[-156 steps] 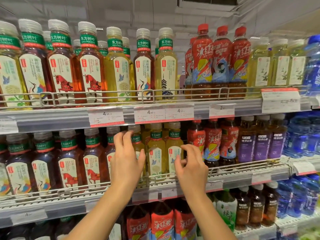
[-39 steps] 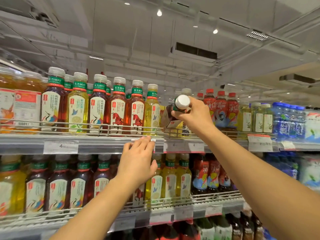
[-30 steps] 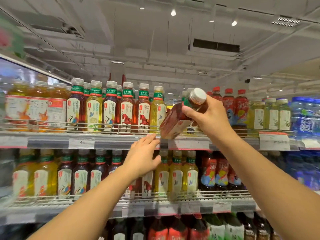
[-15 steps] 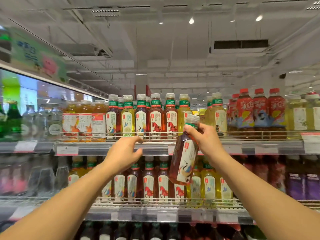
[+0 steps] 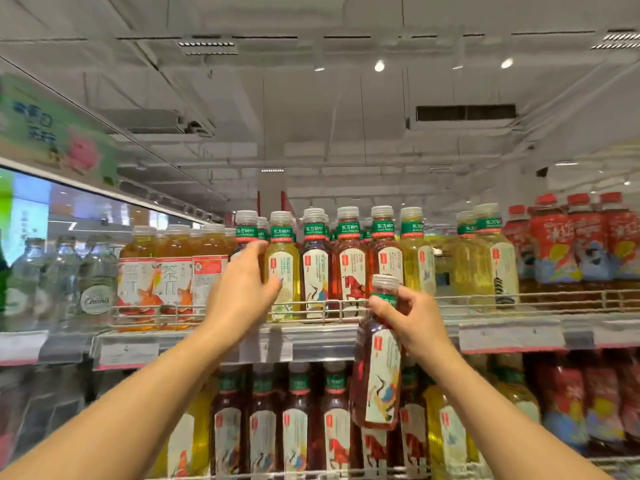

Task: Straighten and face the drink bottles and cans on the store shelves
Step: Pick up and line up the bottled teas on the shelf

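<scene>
My right hand (image 5: 412,320) grips a dark tea bottle (image 5: 379,386) by its neck, just under the white cap. The bottle hangs tilted in front of the top shelf's edge, with its crane label facing me. My left hand (image 5: 242,292) is raised at the top shelf with fingers spread, over the leftmost dark bottle (image 5: 246,233) of the green-collared row. Its thumb lies across the yellow bottle (image 5: 284,271) beside it. It is blurred, and no grip shows. More tea bottles (image 5: 349,268) stand upright behind the wire rail (image 5: 332,306).
Orange tea bottles (image 5: 156,271) and clear water bottles (image 5: 97,282) stand left on the top shelf, red-capped drinks (image 5: 581,244) at the right. A gap shows near the yellow bottles (image 5: 485,261). The lower shelf (image 5: 298,417) holds several more tea bottles. Price tags line the shelf edge (image 5: 509,337).
My right hand has lifted the dark bottle off the top shelf and lowered it in front of the shelf. My left hand has risen from the shelf edge to the leftmost bottles.
</scene>
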